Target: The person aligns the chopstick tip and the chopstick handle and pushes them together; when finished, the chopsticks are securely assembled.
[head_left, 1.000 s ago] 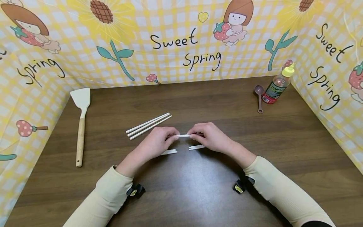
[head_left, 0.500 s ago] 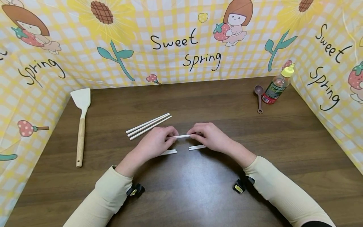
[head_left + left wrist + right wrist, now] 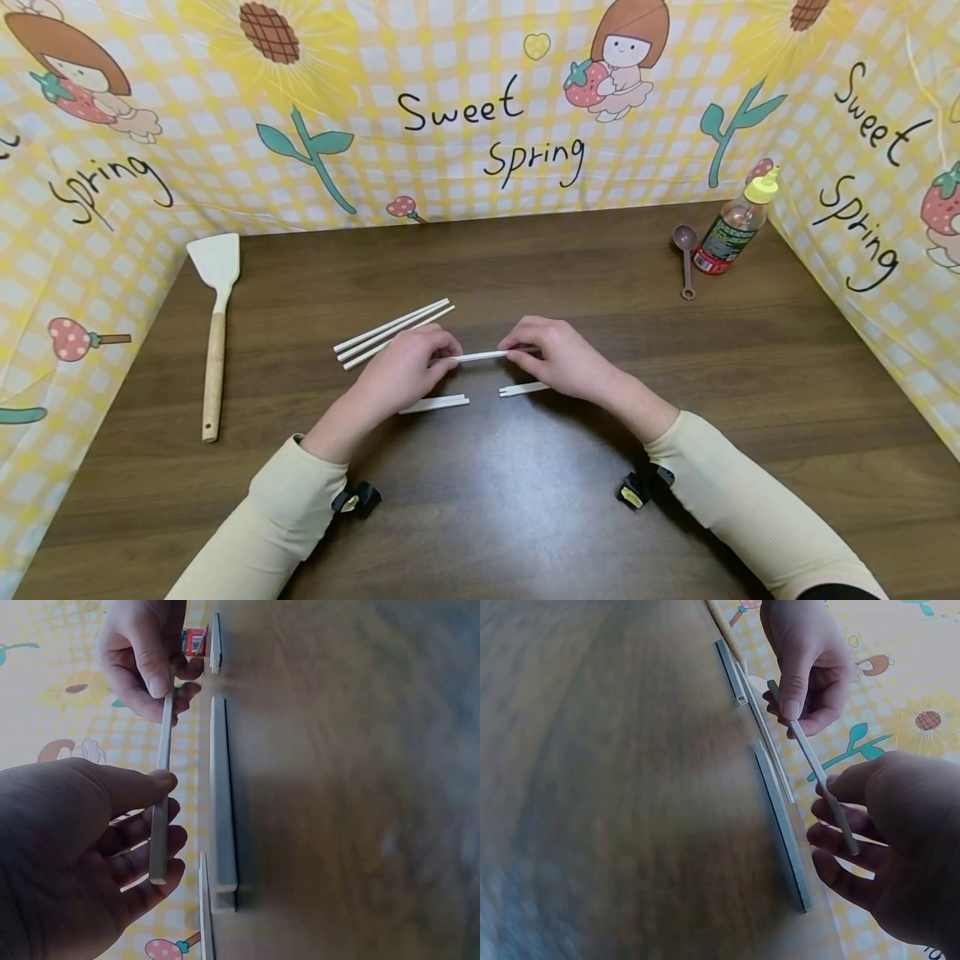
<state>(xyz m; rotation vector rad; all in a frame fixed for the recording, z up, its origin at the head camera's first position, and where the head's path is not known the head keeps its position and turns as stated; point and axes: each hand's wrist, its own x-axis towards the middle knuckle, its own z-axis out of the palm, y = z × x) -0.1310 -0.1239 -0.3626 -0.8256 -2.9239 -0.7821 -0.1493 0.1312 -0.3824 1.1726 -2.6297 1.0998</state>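
Note:
Between the two hands a white chopstick is held just above the table, roughly level. My left hand pinches one end of it between thumb and fingers, as the left wrist view shows. The other end is pinched by my right hand; in the right wrist view the chopstick runs along its curled fingers. Short white sticks lie side by side under my left hand. A second set of short sticks, uneven at the end, lies partly hidden below my right hand.
Three white chopsticks lie behind my left hand, partly covered by it. A spatula with a wooden handle lies at the left. A brown measuring spoon and a yellow-capped squeeze bottle are at the back right, near the patterned cloth.
My left hand has shifted slightly left and my right hand a little up, so more of the chopstick shows between them. More of the left short sticks is uncovered.

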